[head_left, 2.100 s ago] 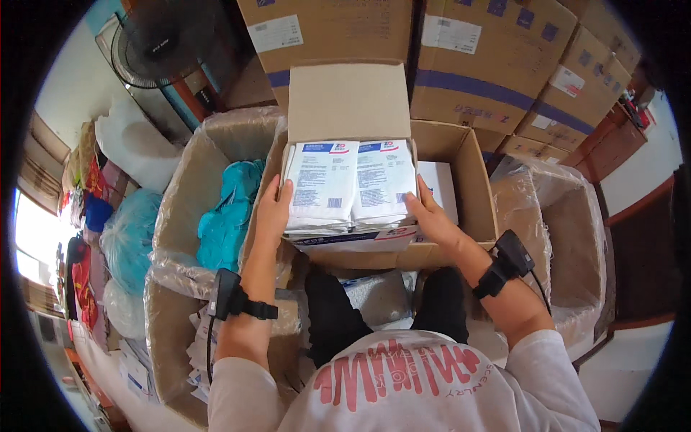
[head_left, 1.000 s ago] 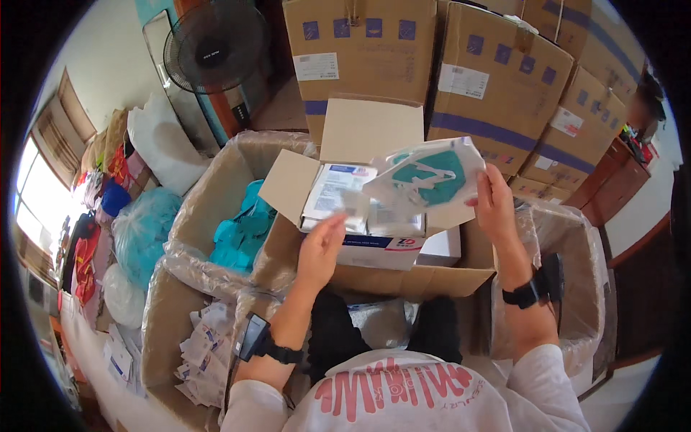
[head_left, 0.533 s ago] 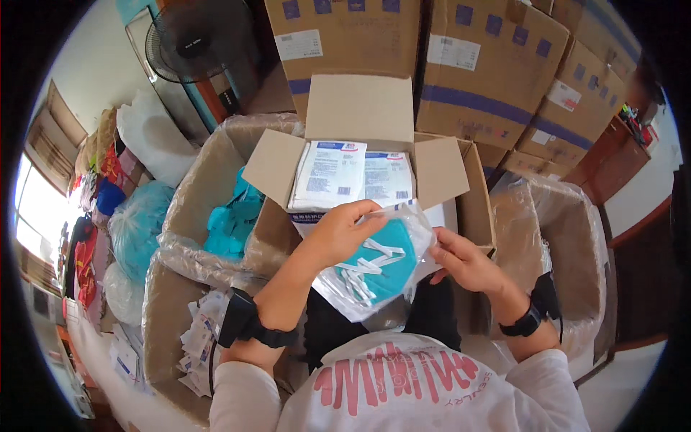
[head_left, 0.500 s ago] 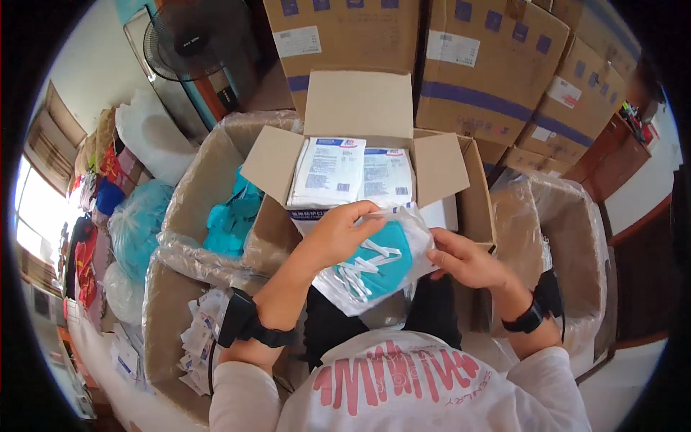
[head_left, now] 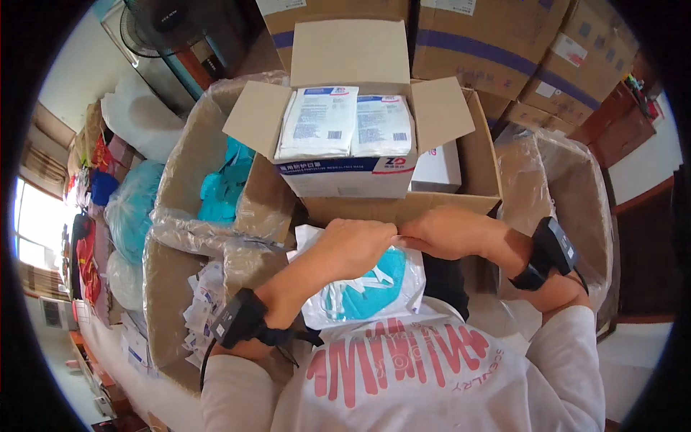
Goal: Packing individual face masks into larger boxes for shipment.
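- At the far left, bags in blue [head_left: 129, 216] and white plastic [head_left: 140, 122] are piled along a wall, with a dark standing fan [head_left: 183, 29] behind them.
- Next comes a plastic-lined carton [head_left: 180, 216] holding loose teal masks [head_left: 219, 187]; small white packets [head_left: 201, 309] lie scattered at its near side.
- The left hand [head_left: 353, 248] is closed, thumb and fingers pinched on the top edge of a clear plastic pouch [head_left: 360, 288]; a black strap with a small device [head_left: 241, 324] sits on that wrist.
- The pouch holds a teal mask with white straps [head_left: 374, 288] and hangs close to the person's chest, just in front of the near wall of the big open carton [head_left: 475, 137].
- Inside that carton stands a white box [head_left: 345, 176] with its flaps open, two stacks of flat white packets [head_left: 345, 122] showing in it; a second, shut white box [head_left: 435, 169] lies just beside it on the right.
- The right hand [head_left: 443, 230] is also closed on the pouch's top edge, its fingertips touching those of the left hand; this wrist carries a black device [head_left: 551, 248] too.
- Further right is another plastic-lined carton [head_left: 568, 187].
- Sealed brown cartons with blue bands [head_left: 504, 43] are stacked along the back.
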### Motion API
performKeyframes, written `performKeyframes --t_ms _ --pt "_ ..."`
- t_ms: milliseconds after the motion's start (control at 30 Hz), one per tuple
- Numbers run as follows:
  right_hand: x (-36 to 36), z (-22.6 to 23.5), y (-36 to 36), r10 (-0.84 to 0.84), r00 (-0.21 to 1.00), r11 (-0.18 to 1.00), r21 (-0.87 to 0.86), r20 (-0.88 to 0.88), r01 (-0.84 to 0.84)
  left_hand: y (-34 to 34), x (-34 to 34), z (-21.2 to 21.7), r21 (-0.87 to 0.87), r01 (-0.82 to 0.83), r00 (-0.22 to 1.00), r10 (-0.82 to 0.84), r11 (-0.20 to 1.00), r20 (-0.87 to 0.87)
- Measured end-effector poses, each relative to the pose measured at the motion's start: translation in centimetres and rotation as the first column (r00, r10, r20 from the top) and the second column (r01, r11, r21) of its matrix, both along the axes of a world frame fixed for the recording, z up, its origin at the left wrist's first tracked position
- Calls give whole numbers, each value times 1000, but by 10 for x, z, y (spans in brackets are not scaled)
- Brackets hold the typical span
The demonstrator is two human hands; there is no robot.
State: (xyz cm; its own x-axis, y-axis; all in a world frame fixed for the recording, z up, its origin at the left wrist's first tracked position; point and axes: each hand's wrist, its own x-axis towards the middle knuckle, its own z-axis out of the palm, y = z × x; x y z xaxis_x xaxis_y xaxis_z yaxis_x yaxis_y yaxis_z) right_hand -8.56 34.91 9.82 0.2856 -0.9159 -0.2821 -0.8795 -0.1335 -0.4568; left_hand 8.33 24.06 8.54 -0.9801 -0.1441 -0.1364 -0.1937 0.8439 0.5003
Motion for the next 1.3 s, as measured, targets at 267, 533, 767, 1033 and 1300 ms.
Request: performKeyframes --t_ms 267,533,767,1033,1300 --pt "14 -16 9 189 977 807 -551 -97 -211 4 17 -55 769 -101 979 199 631 -35" --pt "39 19 16 304 938 678 -654 -165 -334 -44 15 -87 747 -296 838 537 596 -96" --pt "46 16 40 257 965 898 -380 41 -223 -84 35 -59 361 -536 533 638 763 -556" --pt "45 -2 -7 -284 817 849 -265 501 458 -35 41 -22 68 -442 552 331 894 -765" --pt "59 -24 -21 -357 525 685 -166 773 710 -22 47 -31 82 -473 528 357 877 -771"
